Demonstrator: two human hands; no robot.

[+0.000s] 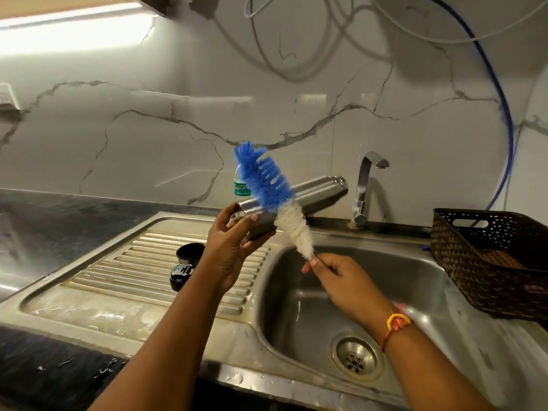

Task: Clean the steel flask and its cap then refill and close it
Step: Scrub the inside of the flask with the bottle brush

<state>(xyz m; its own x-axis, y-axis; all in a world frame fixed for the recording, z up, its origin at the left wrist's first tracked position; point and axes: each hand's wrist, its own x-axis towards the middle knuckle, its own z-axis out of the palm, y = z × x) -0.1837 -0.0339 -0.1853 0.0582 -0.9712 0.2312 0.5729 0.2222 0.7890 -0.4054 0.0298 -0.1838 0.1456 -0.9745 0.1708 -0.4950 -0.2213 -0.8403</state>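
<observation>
Two raised grips [231,235] [338,277]: flask [320,188], brush [269,185].

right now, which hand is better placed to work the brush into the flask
Right, probably. The right hand pinches the brush by its handle end, while the left hand is busy gripping the flask.

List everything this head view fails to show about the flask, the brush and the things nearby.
1. Steel flask interior: head view; it lies sideways, and the left hand and brush cover its near end.
2. Brush handle: head view; buried in the right hand.
3. Plastic bottle label: head view; blue bristles cover most of it.
4. Basket: head view; cut off by the right edge, contents too dark.
</observation>
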